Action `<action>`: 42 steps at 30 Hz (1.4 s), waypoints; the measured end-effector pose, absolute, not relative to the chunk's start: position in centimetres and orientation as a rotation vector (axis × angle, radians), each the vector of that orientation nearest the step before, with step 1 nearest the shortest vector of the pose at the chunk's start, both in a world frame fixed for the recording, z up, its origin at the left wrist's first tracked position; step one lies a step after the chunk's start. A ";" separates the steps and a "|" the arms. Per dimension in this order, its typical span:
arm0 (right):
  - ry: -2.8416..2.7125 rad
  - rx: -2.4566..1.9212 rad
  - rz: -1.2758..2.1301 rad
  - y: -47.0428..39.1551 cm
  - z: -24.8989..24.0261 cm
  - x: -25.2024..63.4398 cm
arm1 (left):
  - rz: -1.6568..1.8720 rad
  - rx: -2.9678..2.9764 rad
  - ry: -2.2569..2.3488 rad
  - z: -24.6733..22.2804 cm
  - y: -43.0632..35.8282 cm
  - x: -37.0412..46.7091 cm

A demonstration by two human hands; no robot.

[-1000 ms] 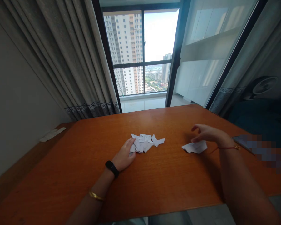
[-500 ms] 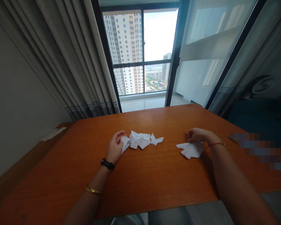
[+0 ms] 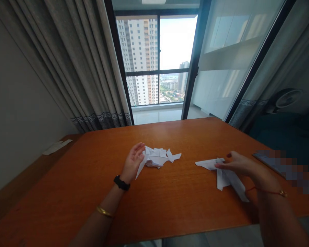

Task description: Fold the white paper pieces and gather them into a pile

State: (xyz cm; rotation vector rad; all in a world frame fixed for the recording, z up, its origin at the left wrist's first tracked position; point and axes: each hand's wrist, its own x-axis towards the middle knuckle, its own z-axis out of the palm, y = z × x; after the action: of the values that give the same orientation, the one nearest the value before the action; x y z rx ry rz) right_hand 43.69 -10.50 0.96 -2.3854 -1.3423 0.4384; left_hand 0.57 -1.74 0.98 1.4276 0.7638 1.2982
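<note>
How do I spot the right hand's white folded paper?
On the orange-brown wooden table, find the bare right hand. The white folded paper shows beneath it, loosely splayed, a gap separating it from the crowded central white paper pile.

Brown wooden table (image 3: 154, 202), folded white papers (image 3: 158, 157), blurred flat object (image 3: 283, 168) at right

Our bare left hand (image 3: 132, 163), fingers extended, is at the left end of a white folded-paper heap (image 3: 157, 157). Right of this heap, our right hand (image 3: 239, 163) curves over folded white paper strips (image 3: 222, 181).
</note>
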 end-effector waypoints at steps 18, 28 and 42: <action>-1.444 -1.697 1.001 -8.9 5.8 32.1 | 0.996 2.022 0.974 2.0 -4.2 1.2; -1.353 -1.152 1.366 -5.4 3.5 21.2 | 0.801 1.472 0.874 2.6 -2.8 2.2; -2.070 -1.898 0.872 -5.2 4.2 36.6 | 0.913 2.271 1.429 -0.5 0.1 -0.2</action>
State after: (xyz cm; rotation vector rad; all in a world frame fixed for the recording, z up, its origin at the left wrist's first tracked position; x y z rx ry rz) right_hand 36.58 -5.22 4.25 -1.8977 -2.0696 0.8719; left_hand -0.25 0.14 -0.50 2.2708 1.4288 0.9125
